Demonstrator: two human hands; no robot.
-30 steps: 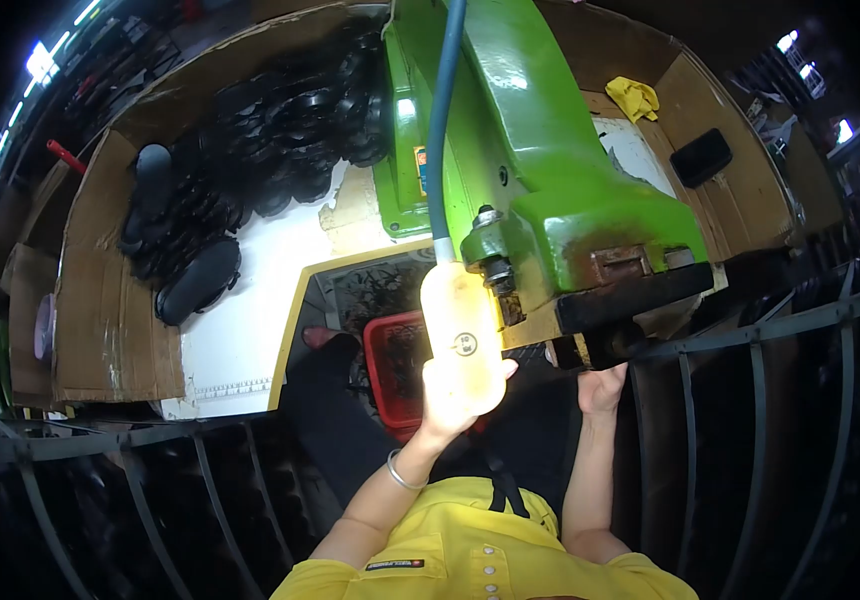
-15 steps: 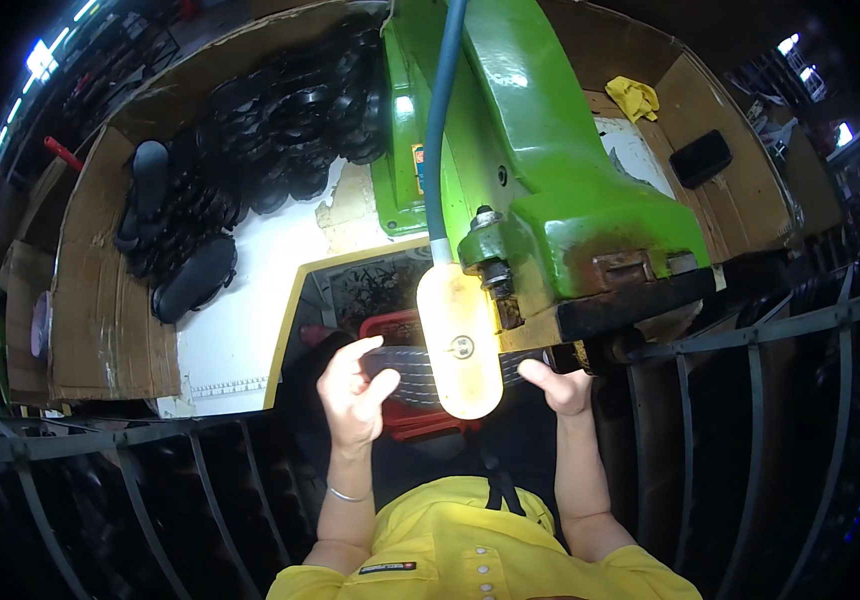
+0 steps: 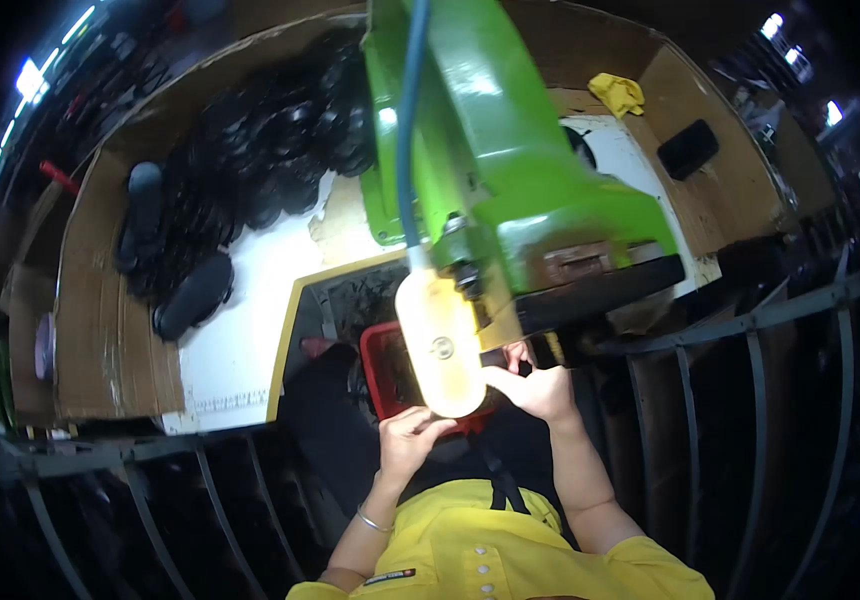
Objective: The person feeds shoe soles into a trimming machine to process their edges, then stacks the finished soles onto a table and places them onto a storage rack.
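Note:
My left hand [image 3: 408,442] is closed in a pinch at the lower tip of a bright yellowish lamp [image 3: 438,355]; what lies between its fingers cannot be made out. On the lamp's other side, my right hand [image 3: 538,388] is closed, thumb toward the lamp and fingers curled above it. A dark bit shows between that thumb and the fingers, apparently part of a black shoe sole, mostly hidden behind the lamp. Over the right hand stands the head of a green machine [image 3: 520,150]. Below the lamp is a red bin [image 3: 374,375], partly covered.
Black soles [image 3: 270,150] are heaped on the white table [image 3: 225,375] at left, one sole [image 3: 195,297] lying nearer. Cardboard walls [image 3: 100,310] surround the table. A yellow cloth [image 3: 617,94] and a black phone-like object [image 3: 688,149] lie right. Metal rails [image 3: 690,335] flank me.
My left hand has moved down and right, from loosely spread to pinched. My right hand has shifted slightly left, closer to the lamp. The striped black sole between them has gone from sight.

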